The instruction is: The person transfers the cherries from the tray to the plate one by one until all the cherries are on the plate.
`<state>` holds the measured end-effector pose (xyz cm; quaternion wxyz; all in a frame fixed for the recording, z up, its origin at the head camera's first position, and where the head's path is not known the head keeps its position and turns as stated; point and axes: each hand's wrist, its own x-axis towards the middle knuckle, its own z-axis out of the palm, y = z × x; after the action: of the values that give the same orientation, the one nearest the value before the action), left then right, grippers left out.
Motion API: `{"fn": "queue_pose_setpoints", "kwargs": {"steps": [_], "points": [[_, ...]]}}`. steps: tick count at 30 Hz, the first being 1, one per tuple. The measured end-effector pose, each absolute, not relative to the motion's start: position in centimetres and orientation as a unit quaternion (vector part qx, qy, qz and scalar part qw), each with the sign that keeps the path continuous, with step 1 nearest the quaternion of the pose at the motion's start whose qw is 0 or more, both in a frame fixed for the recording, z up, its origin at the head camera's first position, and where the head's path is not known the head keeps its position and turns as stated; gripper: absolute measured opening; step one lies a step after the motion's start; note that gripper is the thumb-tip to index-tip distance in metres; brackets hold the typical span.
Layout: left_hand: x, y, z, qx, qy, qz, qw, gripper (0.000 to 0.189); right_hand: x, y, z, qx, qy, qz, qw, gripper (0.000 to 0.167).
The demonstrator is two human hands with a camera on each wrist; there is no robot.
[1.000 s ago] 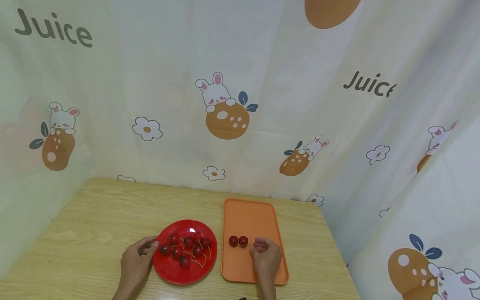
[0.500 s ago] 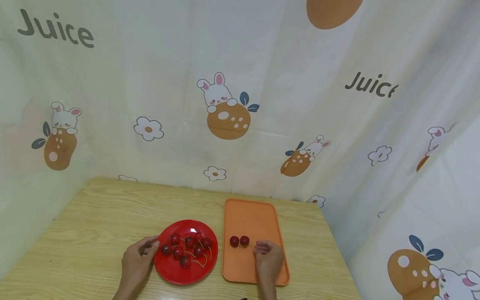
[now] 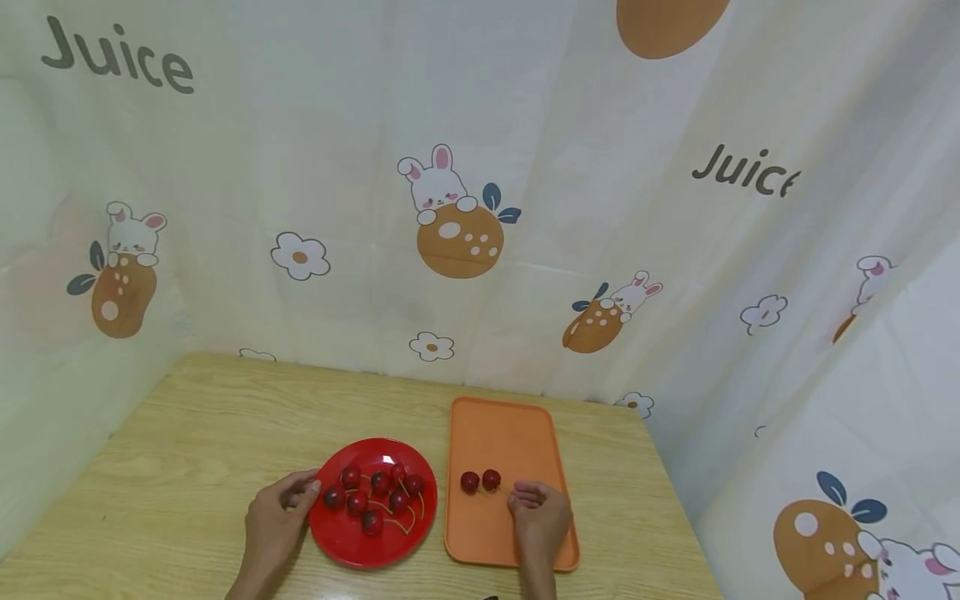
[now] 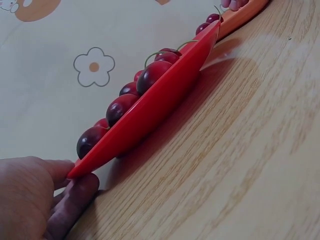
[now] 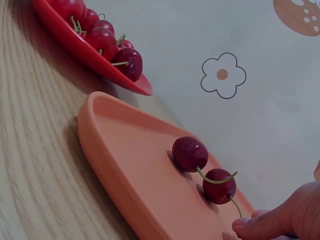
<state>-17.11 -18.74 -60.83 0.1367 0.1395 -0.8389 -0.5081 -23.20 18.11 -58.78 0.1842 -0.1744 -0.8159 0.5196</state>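
My left hand (image 3: 273, 518) grips the left rim of a red plate (image 3: 360, 554), thumb on top and fingers below, as the left wrist view shows. Several cherries with green stems, such as the front cherry (image 3: 372, 522), lie on it. My right hand (image 3: 542, 518) is over the orange tray (image 3: 480, 537), pinching the stem (image 5: 237, 206) of the right-hand cherry (image 5: 219, 186) between its fingertips. Another cherry (image 5: 190, 154) lies just left of it on the tray, its own stem crossing in front of the first. Whether the pinched cherry touches the tray is unclear.
Plate and tray stand side by side on a light wooden table (image 3: 247, 425), with a narrow gap between them. Behind and beside the table hangs a pale curtain (image 3: 337, 167) printed with rabbits, fruit and flowers.
My right fingertips have closed on the cherry's stem. That cherry has shifted very slightly away from its neighbour. My left hand keeps its hold on the plate, and the head view has drifted a little.
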Motion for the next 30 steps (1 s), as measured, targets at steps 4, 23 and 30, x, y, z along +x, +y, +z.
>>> {"fn": "queue_pose_setpoints", "kwargs": {"steps": [4,23,30], "points": [[-17.1,-18.72,-60.75,0.141,-0.838,-0.509,0.134,0.027,-23.21,18.15,-58.59,-0.176,-0.802,0.541,0.18,0.021],[-16.95,-18.69,-60.67,0.136,-0.837,-0.512,0.136,0.027,-22.89,18.09,-57.94,-0.187,-0.753,0.608,0.17,0.022],[-17.01,-18.65,-60.62,0.141,-0.837,-0.511,0.133,0.027,-22.93,18.23,-57.77,-0.187,-0.735,0.632,0.159,0.021]]}}
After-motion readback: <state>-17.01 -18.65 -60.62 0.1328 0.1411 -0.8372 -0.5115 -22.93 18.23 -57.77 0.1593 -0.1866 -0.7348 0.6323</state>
